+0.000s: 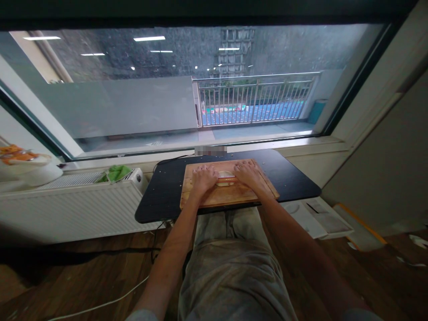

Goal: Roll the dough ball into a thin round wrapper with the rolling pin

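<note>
Flat palms [204, 177] [249, 174] press pale round dough [225, 174] on wooden board [230, 196].

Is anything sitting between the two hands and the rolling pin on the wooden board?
Nothing visible. The left hand and right hand rest directly on the rolling pin, over pale dough on the wooden board.
</note>
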Demonstrator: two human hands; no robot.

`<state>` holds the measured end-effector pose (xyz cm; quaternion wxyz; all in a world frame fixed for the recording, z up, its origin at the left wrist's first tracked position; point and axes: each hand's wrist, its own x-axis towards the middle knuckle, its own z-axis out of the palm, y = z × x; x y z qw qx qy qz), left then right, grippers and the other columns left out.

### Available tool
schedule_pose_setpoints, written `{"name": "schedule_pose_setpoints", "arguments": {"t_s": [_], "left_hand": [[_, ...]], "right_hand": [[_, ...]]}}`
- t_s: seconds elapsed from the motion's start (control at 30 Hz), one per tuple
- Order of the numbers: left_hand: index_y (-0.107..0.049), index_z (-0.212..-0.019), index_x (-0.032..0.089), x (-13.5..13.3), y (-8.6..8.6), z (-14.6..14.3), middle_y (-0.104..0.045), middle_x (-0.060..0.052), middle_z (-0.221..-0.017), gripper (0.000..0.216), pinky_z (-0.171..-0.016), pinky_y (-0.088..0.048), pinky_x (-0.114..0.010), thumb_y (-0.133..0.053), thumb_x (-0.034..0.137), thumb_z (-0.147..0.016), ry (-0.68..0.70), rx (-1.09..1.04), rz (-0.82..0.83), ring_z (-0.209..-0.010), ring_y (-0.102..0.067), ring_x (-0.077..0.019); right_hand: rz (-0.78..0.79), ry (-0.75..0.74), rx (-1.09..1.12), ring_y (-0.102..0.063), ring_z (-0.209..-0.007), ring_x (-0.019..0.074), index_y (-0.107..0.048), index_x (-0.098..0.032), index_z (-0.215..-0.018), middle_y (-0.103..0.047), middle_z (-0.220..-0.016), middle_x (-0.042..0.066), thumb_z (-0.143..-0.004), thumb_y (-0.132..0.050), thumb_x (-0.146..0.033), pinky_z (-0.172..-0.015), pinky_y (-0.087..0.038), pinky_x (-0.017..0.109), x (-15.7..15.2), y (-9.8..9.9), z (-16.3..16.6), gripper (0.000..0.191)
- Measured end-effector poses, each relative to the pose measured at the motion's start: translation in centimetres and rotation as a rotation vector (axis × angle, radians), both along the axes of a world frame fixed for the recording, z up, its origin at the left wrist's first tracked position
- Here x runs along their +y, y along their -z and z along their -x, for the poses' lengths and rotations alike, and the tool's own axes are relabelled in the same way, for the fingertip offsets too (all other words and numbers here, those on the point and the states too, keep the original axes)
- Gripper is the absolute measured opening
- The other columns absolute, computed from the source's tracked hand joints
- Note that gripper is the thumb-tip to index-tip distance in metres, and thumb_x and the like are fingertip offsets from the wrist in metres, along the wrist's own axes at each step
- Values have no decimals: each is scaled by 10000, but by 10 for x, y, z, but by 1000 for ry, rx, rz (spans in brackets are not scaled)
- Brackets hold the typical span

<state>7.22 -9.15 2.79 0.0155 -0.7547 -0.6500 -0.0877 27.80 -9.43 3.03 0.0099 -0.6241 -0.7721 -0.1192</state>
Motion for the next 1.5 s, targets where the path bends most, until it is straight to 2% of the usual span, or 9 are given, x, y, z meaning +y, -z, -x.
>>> {"name": "schedule_pose_setpoints", "arguments": {"t_s": [0.2,0.33,0.5,0.73,0.87,1.07,1.17,1.3,1.5], "left_hand": [[-765,-1387,227,-1,-1,-1,-731,-172,-1463,493,-1159,-493,-512,-392,409,-1122,7,-2,-3,-1350,-670,-359],[-774,-1357,222,-2,0,-2,-747,-173,-1429,478,-1142,-497,-502,-407,413,-1119,9,4,-23,-1323,-683,-357],[-786,-1337,216,-2,3,-2,-756,-173,-1414,484,-1124,-501,-503,-395,407,-1126,12,0,-53,-1301,-695,-354],[-804,-1313,223,2,4,-2,-750,-170,-1433,481,-1135,-488,-520,-393,382,-1121,18,-7,-57,-1321,-679,-356],[-809,-1295,231,2,3,-2,-747,-161,-1440,468,-1144,-479,-527,-403,385,-1121,22,-4,-52,-1327,-675,-353],[-795,-1340,236,-2,1,-3,-749,-160,-1437,487,-1156,-478,-511,-385,388,-1127,4,-14,-35,-1339,-673,-351],[-789,-1358,225,-4,0,-4,-746,-169,-1444,500,-1157,-481,-522,-383,401,-1127,-10,-21,-24,-1346,-668,-363],[-798,-1337,214,-5,-1,-7,-742,-174,-1447,511,-1156,-485,-524,-371,403,-1129,-27,-16,-23,-1344,-665,-365],[-803,-1321,203,-3,2,-8,-750,-170,-1424,506,-1143,-502,-489,-378,404,-1132,-38,-27,-21,-1333,-671,-352]], "right_hand": [[-50,148,166,-630,-1347,361,-743,-169,-1383,-731,-1426,202,-1161,-364,-310,-1095,-487,475,-10,12,1,462],[-36,217,255,-634,-1345,350,-759,-200,-1372,-738,-1405,185,-1161,-383,-340,-1098,-490,465,-18,9,5,453],[-17,231,266,-646,-1306,350,-768,-200,-1358,-724,-1393,195,-1167,-383,-348,-1072,-493,483,-33,3,12,455],[-58,179,181,-637,-1250,344,-758,-174,-1303,-728,-1324,212,-1172,-347,-323,-1028,-477,465,-55,13,19,456],[-72,206,166,-634,-1248,339,-757,-153,-1296,-732,-1324,219,-1170,-347,-326,-1038,-464,452,-61,14,23,462],[-27,181,196,-636,-1288,355,-765,-194,-1294,-724,-1369,205,-1185,-319,-384,-1045,-474,464,-40,12,12,497],[-11,70,124,-620,-1328,366,-740,-201,-1341,-726,-1384,203,-1186,-309,-346,-1053,-481,469,-25,12,2,480],[6,-89,2,-604,-1390,356,-667,-140,-1460,-712,-1471,215,-1160,-346,-213,-1131,-459,460,-10,10,-8,446],[0,-90,-3,-680,-1352,333,-649,-106,-1483,-740,-1458,231,-1153,-363,-188,-1136,-476,428,15,2,-10,445]]}}
